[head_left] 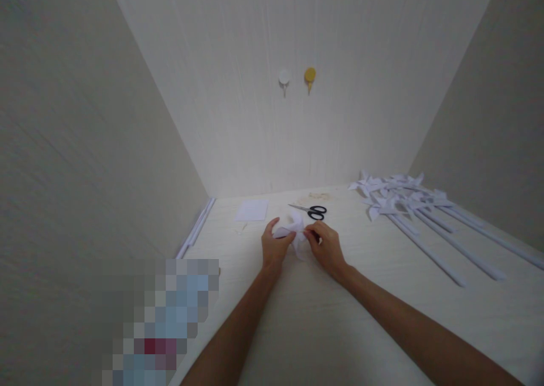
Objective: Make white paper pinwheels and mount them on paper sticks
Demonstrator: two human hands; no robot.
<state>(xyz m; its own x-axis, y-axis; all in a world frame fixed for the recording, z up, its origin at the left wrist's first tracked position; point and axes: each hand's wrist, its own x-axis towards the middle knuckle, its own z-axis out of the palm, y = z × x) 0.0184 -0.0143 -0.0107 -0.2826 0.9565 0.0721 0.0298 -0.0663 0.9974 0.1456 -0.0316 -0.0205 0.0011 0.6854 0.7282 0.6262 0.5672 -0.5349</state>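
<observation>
A white paper pinwheel [294,226], its blades curled, is held between the person's two hands over the middle of the tabletop [382,295], nearer the far edge than the bottom of the view; whether it touches the surface cannot be told. The left hand [273,250] grasps it from the left, thumb laid on the paper and forefinger raised behind. The right hand [329,247] has its thumb and forefinger pinched together at the pinwheel's right side, near the centre; whatever small piece they may grip is too small to make out.

Just beyond the hands lies a pair of black-handled scissors [309,210], points to the left. A square white sheet [252,210] lies left of them toward the far left corner, with a thin pale scrap [242,227] just nearer. Some tan bits [318,196] lie beside the far edge. Toward the far right corner, several pinwheels [385,206] overlap in a cluster, with white sticks [429,253] reaching from them toward the right edge. More white rods [199,224] lie along the left edge; nearer is a pixelated patch [182,304]. A white hook [284,78] and a yellow hook [310,75] are on the back wall [238,102].
</observation>
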